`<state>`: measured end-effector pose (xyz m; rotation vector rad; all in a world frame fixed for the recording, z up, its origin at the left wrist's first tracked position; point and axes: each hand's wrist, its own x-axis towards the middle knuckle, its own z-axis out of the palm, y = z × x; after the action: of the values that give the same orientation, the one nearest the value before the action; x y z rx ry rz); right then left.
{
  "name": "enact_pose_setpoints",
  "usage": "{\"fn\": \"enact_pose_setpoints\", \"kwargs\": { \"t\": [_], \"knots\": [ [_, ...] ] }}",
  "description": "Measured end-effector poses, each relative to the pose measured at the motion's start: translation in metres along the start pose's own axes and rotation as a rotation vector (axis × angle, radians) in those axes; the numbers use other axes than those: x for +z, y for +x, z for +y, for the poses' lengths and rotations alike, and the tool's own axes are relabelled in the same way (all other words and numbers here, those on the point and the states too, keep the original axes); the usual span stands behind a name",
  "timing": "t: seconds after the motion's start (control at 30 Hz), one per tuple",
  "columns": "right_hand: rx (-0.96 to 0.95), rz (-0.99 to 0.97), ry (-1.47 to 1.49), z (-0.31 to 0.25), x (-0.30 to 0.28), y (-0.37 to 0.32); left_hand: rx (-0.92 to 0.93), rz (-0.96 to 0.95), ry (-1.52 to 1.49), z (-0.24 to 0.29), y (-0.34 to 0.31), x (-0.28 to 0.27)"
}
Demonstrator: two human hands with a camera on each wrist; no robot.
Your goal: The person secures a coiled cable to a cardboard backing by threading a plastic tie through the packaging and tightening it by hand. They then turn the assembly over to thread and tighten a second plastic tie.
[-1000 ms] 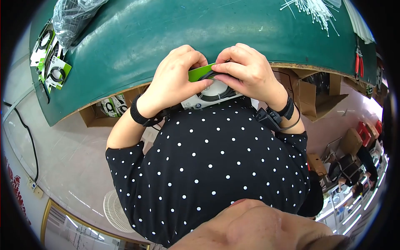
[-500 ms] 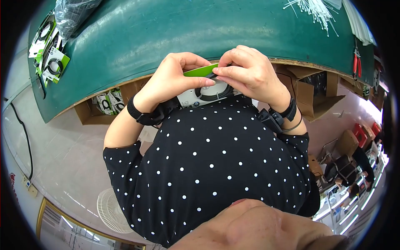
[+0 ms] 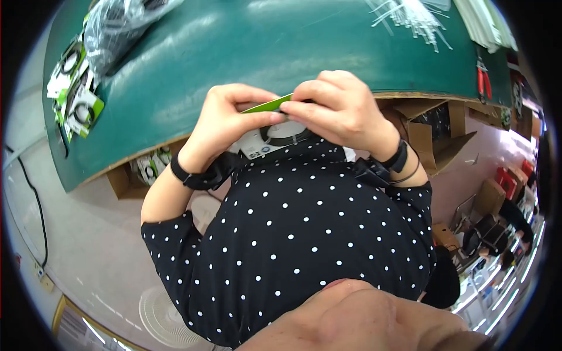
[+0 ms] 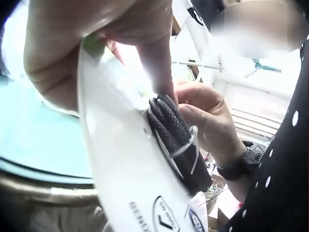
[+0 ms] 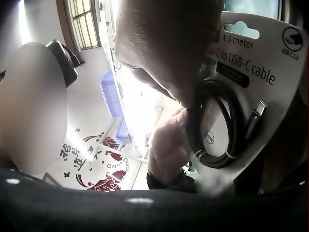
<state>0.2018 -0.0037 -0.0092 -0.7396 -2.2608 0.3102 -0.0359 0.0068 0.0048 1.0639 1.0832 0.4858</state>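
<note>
Both hands hold a white-and-green retail card (image 3: pixel 250 145) close in front of the polka-dot shirt, by the table edge. A coiled black braided USB-C cable (image 5: pixel 237 126) is fastened to its front; the print reads "1.5 meter". My left hand (image 3: pixel 219 120) grips the card's left side, thumb in front and fingers behind. At the top edge, my right hand (image 3: pixel 345 111) pinches the cable, its thumb and index fingertip close to the left thumb. A clear plastic tie (image 4: pixel 185 148) loops round the coil in the left wrist view. The card's back is mostly hidden in the head view.
The green table (image 3: pixel 193 76) carries a plastic bag (image 3: pixel 120 35) and carded cables (image 3: pixel 82 111) at left. White zip ties (image 3: pixel 410 20) and red-handled pliers (image 3: pixel 483 82) lie at right. Open cardboard boxes (image 3: pixel 436 140) stand below the table edge.
Both hands and the card have shifted a little left and toward the body, and the card tilts more. The left fingers, bent over the top edge earlier, now reach straighter behind it. The view has turned slightly.
</note>
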Motion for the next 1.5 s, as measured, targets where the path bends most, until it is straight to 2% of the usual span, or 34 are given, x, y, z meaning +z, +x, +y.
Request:
{"fn": "enact_pose_setpoints", "kwargs": {
  "t": [0.17, 0.27, 0.37, 0.53, 0.63, 0.7, 0.77, 0.83, 0.87, 0.93, 0.97, 1.0, 1.03, 1.07, 1.1, 1.13, 1.17, 1.23, 1.33, 1.37, 1.47, 1.5],
  "knots": [
    [-0.053, 0.012, -0.115, -0.001, 0.003, 0.009, 0.033, -0.034, 0.059, 0.009, 0.004, -0.012],
    [-0.059, -0.016, -0.151, 0.000, 0.004, 0.010, 0.025, 0.028, 0.083, 0.010, 0.006, -0.013],
    [-0.047, 0.120, -0.015, 0.005, 0.004, 0.012, 0.089, 0.014, 0.061, 0.015, 0.004, -0.014],
    [-0.079, 0.193, 0.038, 0.011, -0.009, 0.020, 0.159, 0.014, 0.018, 0.024, 0.005, -0.010],
    [-0.031, 0.373, 0.144, 0.042, -0.022, 0.022, 0.215, 0.031, 0.035, 0.023, 0.007, -0.014],
    [0.341, 0.345, -0.007, 0.071, -0.041, 0.018, 0.239, 0.044, 0.041, 0.024, 0.006, -0.015],
    [0.524, 0.256, -0.447, 0.134, -0.039, -0.002, 0.270, 0.064, 0.057, 0.027, 0.008, -0.014],
    [0.644, 0.095, -0.749, 0.163, -0.038, -0.016, 0.299, 0.077, 0.068, 0.029, 0.007, -0.015],
    [0.637, 0.105, -0.755, 0.173, -0.033, -0.015, 0.294, 0.103, 0.138, 0.029, 0.004, -0.016],
    [0.813, -0.109, -0.708, 0.184, -0.038, -0.005, 0.315, 0.112, 0.290, 0.032, 0.007, -0.014],
    [0.824, -0.194, -0.674, 0.182, -0.040, 0.000, 0.287, 0.134, 0.304, 0.034, 0.009, -0.014],
    [0.618, -0.162, -0.735, 0.198, -0.031, -0.009, 0.266, 0.131, 0.323, 0.030, 0.008, -0.017],
    [0.401, -0.017, -0.758, 0.189, -0.036, -0.012, 0.288, 0.130, 0.331, 0.023, 0.010, -0.022],
    [0.349, 0.055, -0.711, 0.191, -0.036, -0.008, 0.285, 0.114, 0.342, 0.022, 0.011, -0.025],
    [0.458, -0.091, -0.850, 0.195, -0.032, -0.003, 0.309, 0.097, 0.314, 0.021, 0.011, -0.026],
    [0.492, -0.122, -0.935, 0.196, -0.029, 0.000, 0.317, 0.100, 0.282, 0.020, 0.012, -0.024],
    [0.507, -0.137, -0.854, 0.198, -0.027, 0.006, 0.335, 0.048, 0.303, 0.019, 0.012, -0.021],
    [0.523, -0.136, -0.768, 0.197, -0.033, 0.005, 0.303, 0.074, 0.184, 0.016, 0.009, -0.018],
    [0.490, 0.024, -0.580, 0.183, -0.050, 0.016, 0.305, 0.042, 0.168, 0.008, 0.013, -0.022],
    [0.490, 0.023, -0.585, 0.175, -0.054, 0.019, 0.302, 0.028, 0.149, 0.007, 0.014, -0.022],
    [0.532, 0.453, 0.304, 0.150, -0.061, 0.020, 0.326, -0.006, 0.159, 0.006, 0.014, -0.021],
    [0.531, 0.449, 0.304, 0.148, -0.058, 0.016, 0.336, -0.018, 0.166, 0.006, 0.014, -0.021]
  ]
}}
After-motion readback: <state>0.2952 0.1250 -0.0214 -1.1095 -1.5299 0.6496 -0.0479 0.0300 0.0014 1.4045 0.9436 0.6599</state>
